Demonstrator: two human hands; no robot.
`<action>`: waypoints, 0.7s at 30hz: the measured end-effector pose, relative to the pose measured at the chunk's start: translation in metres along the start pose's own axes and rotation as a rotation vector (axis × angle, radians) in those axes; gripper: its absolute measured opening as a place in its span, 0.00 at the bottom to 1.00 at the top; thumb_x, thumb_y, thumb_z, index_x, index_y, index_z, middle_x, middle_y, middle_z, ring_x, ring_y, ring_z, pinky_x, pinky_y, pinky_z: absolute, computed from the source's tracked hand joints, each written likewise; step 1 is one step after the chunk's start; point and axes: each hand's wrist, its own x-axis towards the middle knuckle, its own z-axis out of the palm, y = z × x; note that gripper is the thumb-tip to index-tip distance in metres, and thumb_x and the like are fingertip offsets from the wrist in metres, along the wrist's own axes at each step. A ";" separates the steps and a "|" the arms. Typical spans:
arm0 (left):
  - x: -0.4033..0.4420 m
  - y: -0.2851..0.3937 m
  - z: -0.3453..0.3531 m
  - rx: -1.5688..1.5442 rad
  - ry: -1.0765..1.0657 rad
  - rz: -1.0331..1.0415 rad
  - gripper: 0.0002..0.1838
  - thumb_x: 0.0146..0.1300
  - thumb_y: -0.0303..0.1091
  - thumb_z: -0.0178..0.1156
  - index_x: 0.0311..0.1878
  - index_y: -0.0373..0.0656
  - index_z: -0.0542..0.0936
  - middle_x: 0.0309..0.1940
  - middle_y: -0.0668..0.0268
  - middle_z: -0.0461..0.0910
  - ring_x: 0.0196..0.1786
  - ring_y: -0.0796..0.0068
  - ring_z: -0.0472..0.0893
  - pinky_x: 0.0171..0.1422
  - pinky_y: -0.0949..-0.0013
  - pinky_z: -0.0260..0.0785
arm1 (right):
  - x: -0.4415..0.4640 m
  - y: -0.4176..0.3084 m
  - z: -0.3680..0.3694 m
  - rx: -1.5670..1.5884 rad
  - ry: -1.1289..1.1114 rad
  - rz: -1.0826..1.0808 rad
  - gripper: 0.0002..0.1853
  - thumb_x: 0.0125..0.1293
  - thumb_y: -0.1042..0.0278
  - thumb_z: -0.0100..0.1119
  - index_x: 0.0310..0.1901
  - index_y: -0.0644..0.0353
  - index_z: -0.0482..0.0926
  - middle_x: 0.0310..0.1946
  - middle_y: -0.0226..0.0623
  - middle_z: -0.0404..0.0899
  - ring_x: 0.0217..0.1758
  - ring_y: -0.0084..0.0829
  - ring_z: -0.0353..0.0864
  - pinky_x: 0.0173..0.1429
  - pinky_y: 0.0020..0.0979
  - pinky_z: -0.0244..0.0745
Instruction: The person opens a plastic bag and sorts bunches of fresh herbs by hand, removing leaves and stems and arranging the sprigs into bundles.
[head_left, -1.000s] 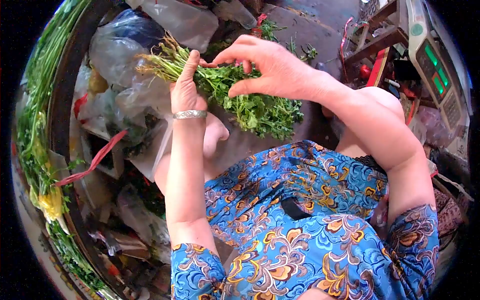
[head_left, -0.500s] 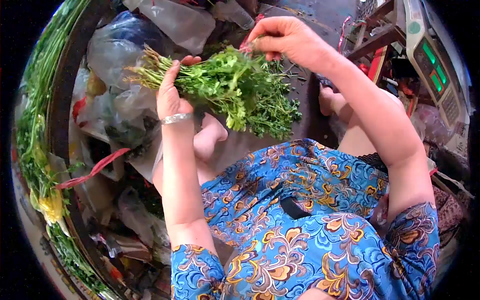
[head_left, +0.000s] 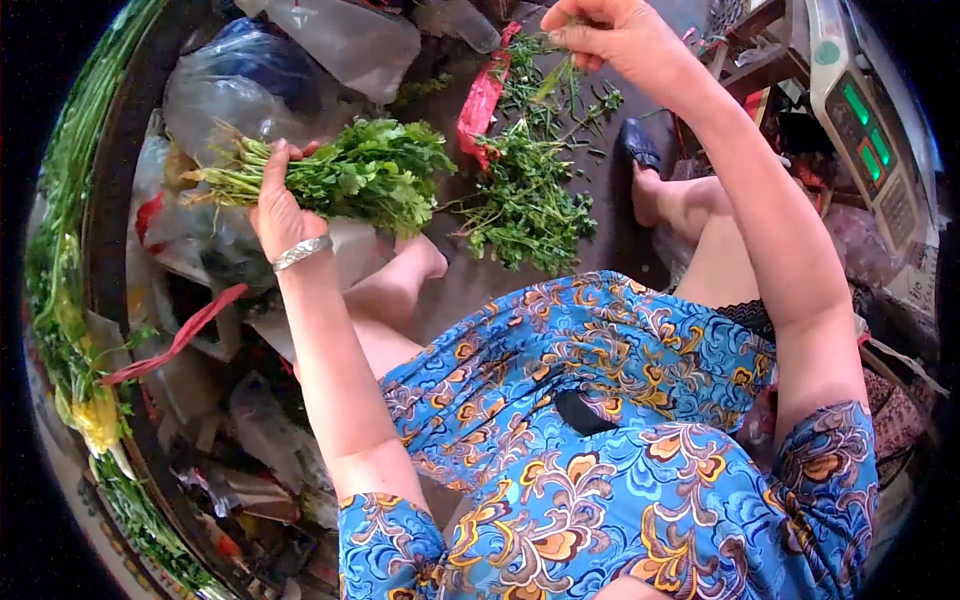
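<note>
A leafy bunch of coriander (head_left: 375,170) lies sideways in my left hand (head_left: 283,208), whose fingers are wrapped round the stems. Its pale stems and roots point left, its leaves right. Up at the top edge, my right hand (head_left: 605,35) pinches a thin green sprig (head_left: 556,76) that hangs from the fingertips. Below that hand, a loose heap of greens (head_left: 525,215) lies on the dark floor, with cut bits scattered above it. A red plastic strip (head_left: 484,110) lies against the heap's left side.
Clear plastic bags (head_left: 225,100) crowd the left behind the bunch. Long greens (head_left: 75,290) lie along the far-left ledge, with a red ribbon (head_left: 175,335) near them. A digital scale (head_left: 868,130) stands at right. My shod foot (head_left: 640,150) rests beside the heap.
My left hand has moved left and slightly down with the bunch, away from the heap. My right hand has moved up and right with a sprig, uncovering the red strip and heap.
</note>
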 end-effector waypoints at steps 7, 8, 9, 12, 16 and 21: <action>-0.004 0.003 0.002 -0.118 -0.176 -0.046 0.05 0.59 0.26 0.65 0.35 0.37 0.78 0.22 0.68 0.72 0.28 0.72 0.75 0.37 0.70 0.71 | -0.008 0.018 0.006 -0.686 -0.044 -0.244 0.17 0.55 0.62 0.60 0.45 0.58 0.80 0.43 0.44 0.79 0.54 0.47 0.75 0.59 0.45 0.68; -0.005 0.005 0.001 -0.063 -0.190 -0.018 0.05 0.62 0.28 0.63 0.35 0.39 0.76 0.23 0.70 0.71 0.30 0.73 0.74 0.41 0.69 0.71 | -0.008 0.022 0.007 -0.731 -0.038 -0.283 0.14 0.58 0.64 0.60 0.44 0.60 0.79 0.39 0.39 0.80 0.47 0.39 0.78 0.53 0.38 0.72; -0.008 0.009 0.001 -0.008 -0.202 0.008 0.05 0.64 0.30 0.60 0.35 0.42 0.75 0.25 0.72 0.70 0.31 0.75 0.74 0.45 0.68 0.71 | -0.009 0.023 0.010 -0.776 -0.033 -0.321 0.12 0.61 0.66 0.61 0.44 0.61 0.79 0.35 0.35 0.81 0.41 0.30 0.81 0.47 0.30 0.75; -0.013 0.021 0.004 0.136 -0.162 0.186 0.09 0.64 0.34 0.62 0.31 0.41 0.74 0.24 0.71 0.70 0.32 0.75 0.74 0.43 0.70 0.69 | -0.011 0.018 0.013 -0.655 -0.179 -0.116 0.14 0.59 0.67 0.60 0.46 0.63 0.78 0.41 0.42 0.81 0.48 0.39 0.80 0.54 0.37 0.74; -0.004 0.026 -0.004 0.111 -0.163 0.241 0.11 0.61 0.32 0.65 0.28 0.39 0.75 0.25 0.68 0.73 0.31 0.74 0.75 0.38 0.71 0.69 | -0.009 0.026 0.016 -0.709 -0.204 -0.084 0.14 0.60 0.67 0.59 0.46 0.63 0.78 0.42 0.41 0.82 0.46 0.36 0.81 0.53 0.34 0.74; -0.008 0.028 -0.005 0.166 -0.217 0.285 0.09 0.62 0.30 0.63 0.31 0.34 0.78 0.28 0.65 0.73 0.32 0.73 0.74 0.39 0.71 0.68 | -0.012 0.040 0.017 -0.732 -0.255 0.013 0.13 0.59 0.69 0.59 0.45 0.63 0.78 0.40 0.42 0.82 0.44 0.36 0.82 0.51 0.33 0.75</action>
